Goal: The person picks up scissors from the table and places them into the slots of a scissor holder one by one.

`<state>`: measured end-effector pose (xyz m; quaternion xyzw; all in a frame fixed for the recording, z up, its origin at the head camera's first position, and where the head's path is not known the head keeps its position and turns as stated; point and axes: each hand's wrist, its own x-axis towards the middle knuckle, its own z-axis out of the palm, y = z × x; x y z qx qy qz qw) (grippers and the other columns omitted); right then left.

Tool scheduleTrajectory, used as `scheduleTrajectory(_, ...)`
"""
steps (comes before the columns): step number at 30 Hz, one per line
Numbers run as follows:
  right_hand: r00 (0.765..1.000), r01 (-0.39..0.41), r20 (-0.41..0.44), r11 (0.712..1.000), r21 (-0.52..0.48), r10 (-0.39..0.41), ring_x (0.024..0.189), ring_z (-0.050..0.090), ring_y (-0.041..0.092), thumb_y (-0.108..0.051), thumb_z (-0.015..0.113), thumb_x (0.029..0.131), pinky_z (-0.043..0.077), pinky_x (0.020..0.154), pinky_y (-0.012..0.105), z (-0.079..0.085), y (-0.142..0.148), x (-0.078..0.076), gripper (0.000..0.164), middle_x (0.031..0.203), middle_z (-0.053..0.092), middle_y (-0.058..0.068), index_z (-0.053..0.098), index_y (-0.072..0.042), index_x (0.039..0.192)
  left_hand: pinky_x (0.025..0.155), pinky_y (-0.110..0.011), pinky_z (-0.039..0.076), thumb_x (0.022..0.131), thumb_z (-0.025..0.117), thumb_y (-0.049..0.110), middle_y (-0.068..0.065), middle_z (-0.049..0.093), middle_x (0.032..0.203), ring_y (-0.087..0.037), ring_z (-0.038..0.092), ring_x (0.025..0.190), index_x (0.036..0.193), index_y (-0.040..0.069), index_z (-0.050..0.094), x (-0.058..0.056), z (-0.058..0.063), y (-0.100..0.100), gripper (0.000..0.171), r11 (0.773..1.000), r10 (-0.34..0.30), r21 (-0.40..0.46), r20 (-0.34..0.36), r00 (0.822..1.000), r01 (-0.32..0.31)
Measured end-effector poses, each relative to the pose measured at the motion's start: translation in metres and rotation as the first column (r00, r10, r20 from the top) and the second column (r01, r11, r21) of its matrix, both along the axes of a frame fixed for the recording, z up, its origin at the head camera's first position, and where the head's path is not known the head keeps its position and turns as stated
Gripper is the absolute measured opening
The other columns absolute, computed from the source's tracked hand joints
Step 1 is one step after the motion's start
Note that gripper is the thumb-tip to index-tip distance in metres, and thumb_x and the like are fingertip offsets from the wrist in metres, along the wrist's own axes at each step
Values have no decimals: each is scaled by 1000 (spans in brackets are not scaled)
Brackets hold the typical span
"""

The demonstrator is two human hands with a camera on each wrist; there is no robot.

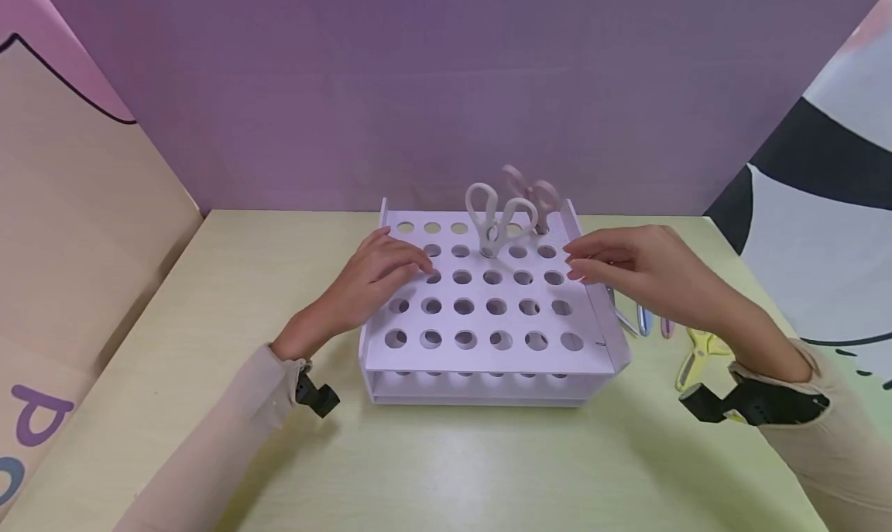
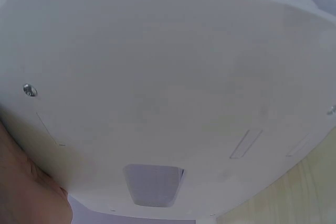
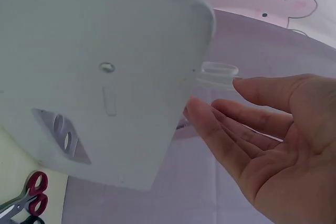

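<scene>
A white rack (image 1: 481, 358) with rows of round holes stands in the middle of the table. White-handled scissors (image 1: 492, 234) stand handles-up in one of its holes toward the back. Behind them, pink-handled scissors (image 1: 542, 214) stand at the rear right corner. My left hand (image 1: 379, 272) rests over the rack's left edge, fingers lying on its top. In the left wrist view, the rack's side panel (image 2: 157, 77) fills most of the picture. My right hand (image 1: 641, 265) is beside the rack's right edge, fingers relaxed with nothing between them; in the right wrist view its fingertips overlap the panel's edge.
Right of the rack lie yellow scissors (image 1: 693, 355), a blue handle (image 1: 644, 320) and a pink handle (image 1: 667, 327), partly hidden by the right arm. Red-handled scissors (image 3: 37, 192) show low in the right wrist view. A purple backdrop (image 1: 348, 98) rises behind the table.
</scene>
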<state>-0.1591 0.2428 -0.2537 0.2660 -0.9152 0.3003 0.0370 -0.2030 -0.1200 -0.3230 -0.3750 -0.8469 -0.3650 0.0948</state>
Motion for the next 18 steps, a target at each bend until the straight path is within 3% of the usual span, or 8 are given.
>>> scheduleTrajectory(4, 997, 59, -36, 996, -65, -62, 88, 70, 1, -9, 72, 91, 49, 78, 5, -7, 16, 14, 24, 106, 74, 3, 73, -11, 115, 122, -42, 9, 101, 48, 14, -3, 70, 116, -19, 58, 118, 106, 10, 73, 0, 0, 0, 26, 1000, 2, -7, 9, 1000, -2)
scheduleTrajectory(8, 994, 93, -49, 990, -108, -99, 82, 71, 3, -7, 70, 92, 49, 77, 5, -14, 30, 24, 24, 105, 74, 4, 72, -11, 116, 122, -43, 9, 101, 49, 14, -3, 70, 116, -20, 57, 119, 106, 10, 73, -1, -1, -2, 25, 1000, 3, -12, 10, 1000, -2)
scheduleTrajectory(18, 972, 232, -9, 969, -85, -234, 84, 69, 1, -14, 68, 95, 47, 71, 6, -33, 63, 40, 23, 103, 75, -2, 72, -20, 117, 122, -42, 9, 101, 48, 14, -3, 70, 115, -19, 58, 118, 106, 10, 73, -4, -3, -1, 26, 1000, -16, -3, 6, 1000, 16)
